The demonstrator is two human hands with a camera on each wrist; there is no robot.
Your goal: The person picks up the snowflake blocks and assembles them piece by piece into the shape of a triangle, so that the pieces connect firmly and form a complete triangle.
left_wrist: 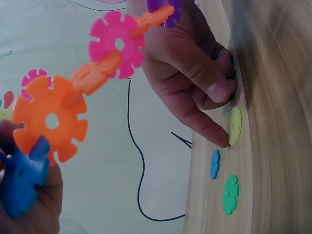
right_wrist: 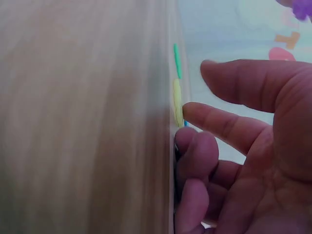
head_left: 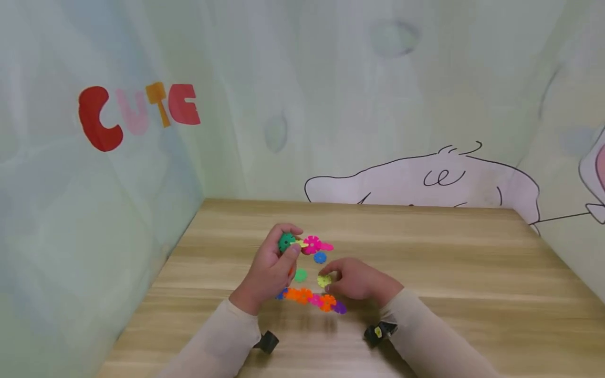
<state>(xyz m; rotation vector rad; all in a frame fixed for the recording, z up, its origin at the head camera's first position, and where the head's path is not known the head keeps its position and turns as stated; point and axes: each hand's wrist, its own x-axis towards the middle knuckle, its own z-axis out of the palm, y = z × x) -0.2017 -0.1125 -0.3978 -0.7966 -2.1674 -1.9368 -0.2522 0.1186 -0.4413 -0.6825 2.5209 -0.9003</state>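
Observation:
A chain of slotted flower-shaped plastic discs (left_wrist: 51, 119) in orange, pink, blue, purple and other colours is gripped by my left hand (head_left: 264, 270), raised above the table. One dark green disc (head_left: 286, 242) shows between its thumb and fingers. My right hand (head_left: 359, 280) is low over the tabletop, its index fingertip at the edge of a flat yellow disc (left_wrist: 235, 126). The thumb stands apart from that disc, and the other fingers are curled under. Beside the yellow one lie a light green disc (head_left: 300, 275) and a blue disc (head_left: 320, 258).
The wooden table (head_left: 425, 241) meets painted walls at its back and left side. Red, pink and orange letters (head_left: 99, 118) decorate the left wall (head_left: 61, 220). A black wrist camera (head_left: 378, 333) sits under the right sleeve, and another (head_left: 268, 342) by the left.

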